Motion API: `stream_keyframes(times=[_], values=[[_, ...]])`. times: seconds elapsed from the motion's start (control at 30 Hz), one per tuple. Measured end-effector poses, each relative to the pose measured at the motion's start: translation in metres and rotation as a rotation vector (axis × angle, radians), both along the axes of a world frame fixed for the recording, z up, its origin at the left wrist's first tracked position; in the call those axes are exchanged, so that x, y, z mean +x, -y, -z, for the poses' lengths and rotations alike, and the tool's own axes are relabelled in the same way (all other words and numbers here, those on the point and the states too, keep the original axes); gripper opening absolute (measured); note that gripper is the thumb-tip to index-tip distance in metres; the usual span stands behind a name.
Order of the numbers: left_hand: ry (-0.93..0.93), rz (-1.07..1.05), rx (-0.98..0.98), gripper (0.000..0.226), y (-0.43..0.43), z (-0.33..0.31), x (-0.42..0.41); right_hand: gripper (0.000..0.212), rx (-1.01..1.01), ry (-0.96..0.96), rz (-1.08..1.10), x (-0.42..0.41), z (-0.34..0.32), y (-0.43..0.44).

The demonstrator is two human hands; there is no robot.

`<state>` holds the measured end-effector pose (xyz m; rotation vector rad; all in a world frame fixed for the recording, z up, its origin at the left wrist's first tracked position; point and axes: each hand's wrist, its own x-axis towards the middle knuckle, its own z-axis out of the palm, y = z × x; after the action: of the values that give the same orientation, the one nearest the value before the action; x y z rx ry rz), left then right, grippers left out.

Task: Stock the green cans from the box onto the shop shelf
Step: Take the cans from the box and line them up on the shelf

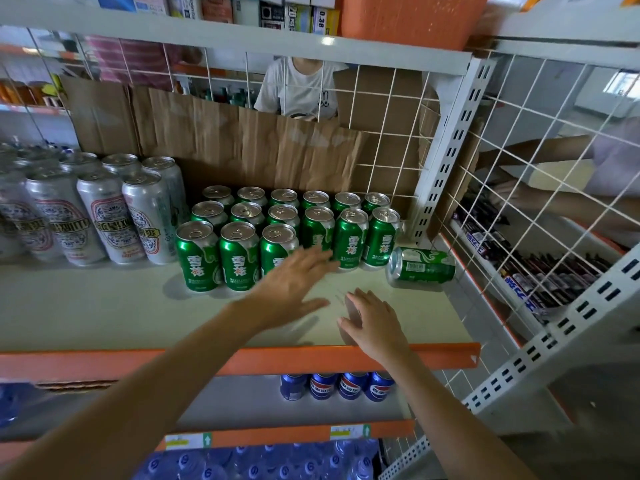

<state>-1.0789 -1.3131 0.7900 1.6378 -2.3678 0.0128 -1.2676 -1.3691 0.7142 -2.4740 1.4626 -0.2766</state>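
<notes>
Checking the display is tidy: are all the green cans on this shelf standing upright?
No: one green can lies on its side on the shelf, to the right of the upright green cans.

We see the green cans (239, 261) as glossy painted metal, their tops bare brushed silver. The tall cans (110, 220) on the left are shiny metal too, silver with printed labels. The shelf board (86, 306) looks smooth and matt, a pale painted surface, with a smooth orange strip (294, 358) along its near edge. Behind the cans we find creased brown cardboard (259, 150), rough and dull. The mesh (393, 109) at the far side and right is white-coated wire. The basket (408, 19) above is orange plastic.
</notes>
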Motion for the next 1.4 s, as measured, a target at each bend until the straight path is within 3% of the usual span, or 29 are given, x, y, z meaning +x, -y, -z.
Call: stream_keyframes(times=[0.07, 0.13, 0.23, 0.3, 0.53, 0.67, 0.77, 0.87, 1.1, 1.23, 1.3, 1.4], values=[[-0.018, 0.05, 0.156, 0.072, -0.009, 0.022, -0.007, 0.06, -0.011, 0.02, 0.002, -0.001, 0.001, 0.0], [-0.069, 0.048, 0.303, 0.093, -0.009, 0.042, -0.007, 0.057, -0.036, 0.088, 0.012, -0.002, 0.002, 0.0], [-0.077, -0.006, 0.375, 0.124, 0.001, 0.066, -0.001, 0.051, -0.111, 0.214, 0.036, -0.003, 0.004, 0.0], [-0.056, -0.04, 0.378, 0.13, 0.005, 0.073, 0.0, 0.049, -0.14, 0.244, 0.048, -0.004, 0.006, 0.002], [-0.074, -0.096, 0.363, 0.127, 0.005, 0.077, -0.001, 0.047, -0.338, 0.23, 0.077, -0.018, 0.005, 0.018], [-0.087, -0.101, 0.352, 0.122, 0.005, 0.08, -0.001, 0.066, -0.344, 0.105, 0.203, -0.051, -0.021, 0.068], [-0.102, -0.107, 0.347, 0.121, 0.004, 0.08, 0.0, 0.087, -0.244, -0.086, 0.283, -0.077, -0.039, 0.1], [-0.124, -0.102, 0.343, 0.117, 0.005, 0.081, 0.002, 0.098, -0.146, -0.126, 0.264, -0.09, -0.042, 0.118], [-0.13, -0.106, 0.336, 0.096, 0.004, 0.077, -0.001, 0.086, -0.137, -0.132, 0.071, -0.101, -0.045, 0.124], [-0.104, -0.118, 0.302, 0.058, 0.002, 0.08, 0.001, 0.081, -0.103, -0.068, 0.078, -0.099, -0.048, 0.122], [-0.091, -0.116, 0.302, 0.065, 0.002, 0.08, 0.002, 0.081, -0.082, -0.043, 0.094, -0.098, -0.048, 0.118], [-0.097, -0.104, 0.337, 0.098, 0.002, 0.076, 0.0, 0.082, -0.079, -0.044, 0.131, -0.092, -0.049, 0.108]])
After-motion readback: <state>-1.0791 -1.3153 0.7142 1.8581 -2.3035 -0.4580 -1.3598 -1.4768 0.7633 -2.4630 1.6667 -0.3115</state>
